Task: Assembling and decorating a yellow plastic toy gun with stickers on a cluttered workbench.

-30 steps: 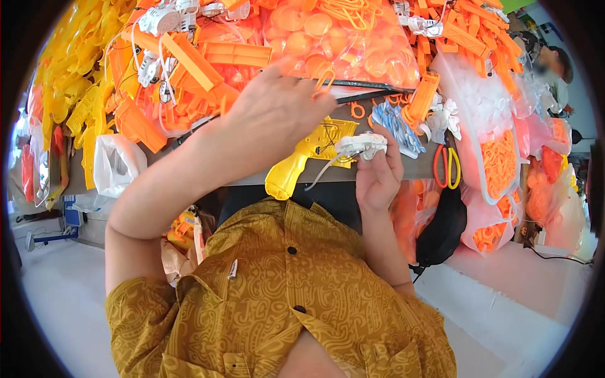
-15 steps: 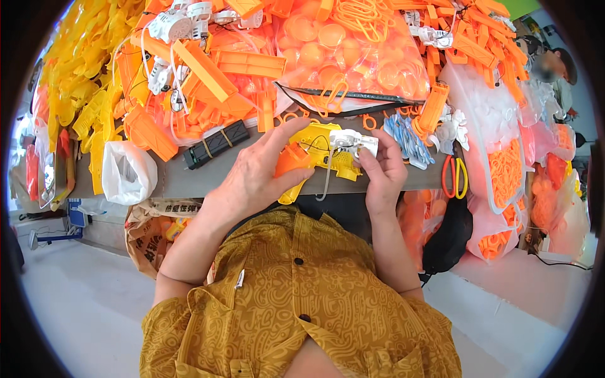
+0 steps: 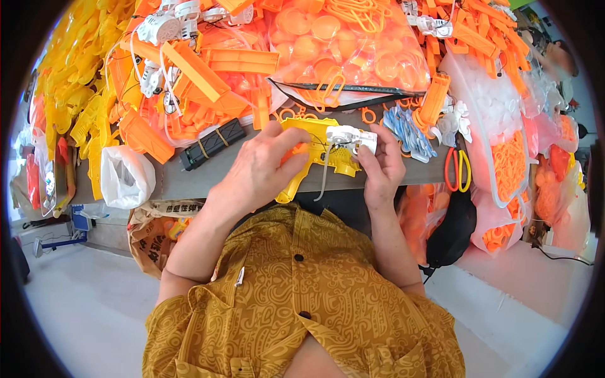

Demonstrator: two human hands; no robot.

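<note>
My left hand (image 3: pixel 255 165) has its fingers curled round an orange plastic part (image 3: pixel 295 151), mostly hidden by the hand. Under it and to its right lies a yellow plastic shell half (image 3: pixel 318 129) at the table's near edge. Between thumb and fingers, my right hand (image 3: pixel 383 167) grips a white plastic motor unit (image 3: pixel 348 136) over the shell's right part. A thin pale tube (image 3: pixel 325 171) hangs from this unit across the shell, and a dark wire runs to its left.
Behind my hands are orange plastic parts (image 3: pixel 242 61) and a clear bag of orange pieces (image 3: pixel 353 47). A black block with rubber bands (image 3: pixel 213 144) and a white bag (image 3: pixel 126 177) stand left. Blue-white strips (image 3: pixel 408 133) and red-yellow-handled scissors (image 3: pixel 464 170) are right.
My left hand has turned and its fingers have curled in, so less of the orange part shows. The white motor unit stays in my right hand. The view has shifted slightly.
</note>
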